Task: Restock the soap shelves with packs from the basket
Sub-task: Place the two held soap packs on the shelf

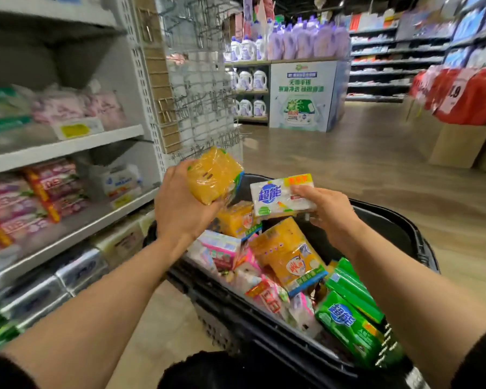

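left hand (180, 209) grasps one yellow pack (212, 175); right hand (327, 209) grasps one white pack (278, 196). two green packs (351, 313) at black basket (399, 223) near corner. shelves (68, 147) left, wood-look floor (348, 164).

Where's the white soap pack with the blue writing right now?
In the head view, right of centre: the right hand holds the white soap pack above the black basket, beside the yellow pack in the left hand.

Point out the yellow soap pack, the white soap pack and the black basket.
yellow soap pack (212, 175), head view, clear-wrapped front face.
white soap pack (272, 196), head view, blue logo.
black basket (387, 217), head view, far rim.
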